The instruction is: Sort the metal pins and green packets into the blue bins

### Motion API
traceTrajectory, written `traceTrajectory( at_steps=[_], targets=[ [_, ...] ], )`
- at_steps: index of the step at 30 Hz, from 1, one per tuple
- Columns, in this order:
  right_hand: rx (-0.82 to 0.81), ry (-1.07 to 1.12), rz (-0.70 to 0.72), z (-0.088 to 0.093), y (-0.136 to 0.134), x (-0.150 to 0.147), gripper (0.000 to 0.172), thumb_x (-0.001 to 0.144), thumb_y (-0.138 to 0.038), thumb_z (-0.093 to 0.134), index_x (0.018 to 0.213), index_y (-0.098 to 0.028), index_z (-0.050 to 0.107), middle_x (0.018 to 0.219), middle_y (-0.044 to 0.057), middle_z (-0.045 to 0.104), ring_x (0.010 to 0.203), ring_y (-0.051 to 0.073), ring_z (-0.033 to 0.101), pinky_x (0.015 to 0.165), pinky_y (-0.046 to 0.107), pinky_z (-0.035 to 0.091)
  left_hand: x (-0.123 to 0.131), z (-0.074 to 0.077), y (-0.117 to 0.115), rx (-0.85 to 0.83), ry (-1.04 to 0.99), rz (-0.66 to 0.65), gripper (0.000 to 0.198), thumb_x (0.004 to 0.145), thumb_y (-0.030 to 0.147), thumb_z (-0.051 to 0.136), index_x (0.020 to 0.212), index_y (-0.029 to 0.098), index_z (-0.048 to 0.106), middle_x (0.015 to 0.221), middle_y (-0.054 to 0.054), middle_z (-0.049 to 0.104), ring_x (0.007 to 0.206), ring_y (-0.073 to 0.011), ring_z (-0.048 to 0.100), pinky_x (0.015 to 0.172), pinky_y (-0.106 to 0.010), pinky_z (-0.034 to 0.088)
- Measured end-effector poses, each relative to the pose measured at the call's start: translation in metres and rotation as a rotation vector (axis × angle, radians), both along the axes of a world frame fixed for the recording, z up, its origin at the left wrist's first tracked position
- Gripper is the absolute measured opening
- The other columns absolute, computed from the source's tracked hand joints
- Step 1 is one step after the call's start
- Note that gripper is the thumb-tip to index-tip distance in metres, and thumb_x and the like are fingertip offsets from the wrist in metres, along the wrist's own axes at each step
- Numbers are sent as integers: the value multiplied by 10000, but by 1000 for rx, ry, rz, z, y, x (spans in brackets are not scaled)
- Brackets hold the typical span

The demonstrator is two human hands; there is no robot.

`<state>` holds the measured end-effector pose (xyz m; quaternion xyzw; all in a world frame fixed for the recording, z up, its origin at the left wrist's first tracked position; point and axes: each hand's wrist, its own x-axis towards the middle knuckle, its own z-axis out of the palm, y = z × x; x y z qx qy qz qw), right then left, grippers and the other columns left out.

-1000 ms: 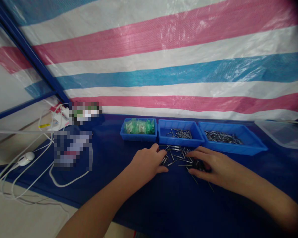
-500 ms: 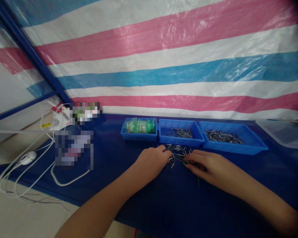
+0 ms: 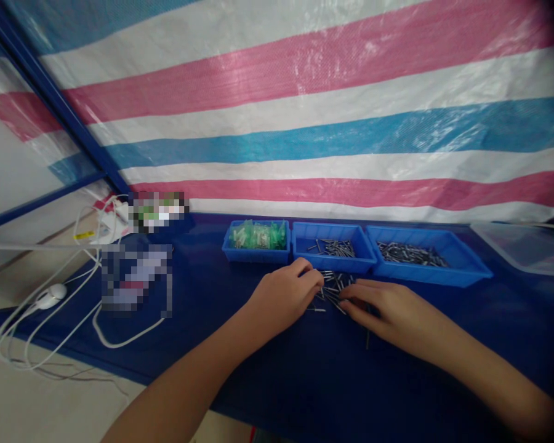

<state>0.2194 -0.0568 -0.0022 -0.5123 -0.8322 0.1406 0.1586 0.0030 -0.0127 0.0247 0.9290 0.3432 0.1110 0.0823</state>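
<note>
A loose pile of small metal pins lies on the blue table cover, just in front of the middle blue tray. My left hand rests knuckles up at the pile's left edge, its fingers curled down onto the pins; what they enclose is hidden. On the right side of the pile my right hand lies flat, fingers stretched toward the left hand and touching the pins. One stray pin lies near the right wrist.
Three blue trays stand in a row behind the hands: one with green parts, the middle one with a few pins, and a right tray full of pins. A clear container is at far right. White cables sprawl at left. A striped tarp forms the back wall.
Both hands have drawn closer together and slightly toward the trays. The scattered pins have been gathered into a tighter pile between them.
</note>
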Motion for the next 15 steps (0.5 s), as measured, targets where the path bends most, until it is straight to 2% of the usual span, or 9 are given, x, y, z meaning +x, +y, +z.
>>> traceTrajectory(
  at_steps=[4, 7, 9, 11, 15],
  targets=[
    [52, 127, 32, 3, -2, -8, 219, 886, -315, 517, 1066, -224, 602, 929, 58, 644, 807, 183, 634, 699, 298, 496, 4, 7, -4, -136, -244, -48, 197, 960, 263, 405, 996, 185, 583, 1051, -43, 600, 923, -137, 600, 848, -246, 470],
    [54, 233, 77, 6, -3, -14, 150, 894, -309, 511, 960, -218, 611, 884, 56, 628, 787, 173, 607, 687, 289, 494, 8, 9, -8, -260, -389, -49, 160, 930, 277, 470, 966, 180, 593, 951, -28, 640, 820, -122, 602, 767, -226, 473],
    [32, 304, 81, 9, -3, -16, 202, 930, -301, 450, 853, -211, 613, 826, 53, 622, 747, 159, 589, 669, 283, 487, 10, 8, -10, -313, -455, -15, 157, 910, 291, 502, 949, 176, 601, 874, -18, 648, 732, -109, 590, 694, -213, 467],
    [8, 381, 44, 10, -3, -16, 260, 947, -313, 421, 808, -206, 613, 813, 53, 631, 746, 156, 590, 682, 286, 487, 12, 6, -11, -340, -516, 37, 155, 890, 301, 528, 922, 171, 606, 807, -9, 643, 673, -100, 573, 641, -204, 451],
    [9, 550, -103, 10, -2, -10, 233, 908, -393, 498, 858, -218, 643, 826, 45, 659, 811, 180, 622, 716, 293, 501, 14, 4, -10, -389, -606, 110, 171, 868, 326, 555, 861, 163, 606, 712, 6, 610, 588, -87, 527, 575, -198, 418]
  ],
)
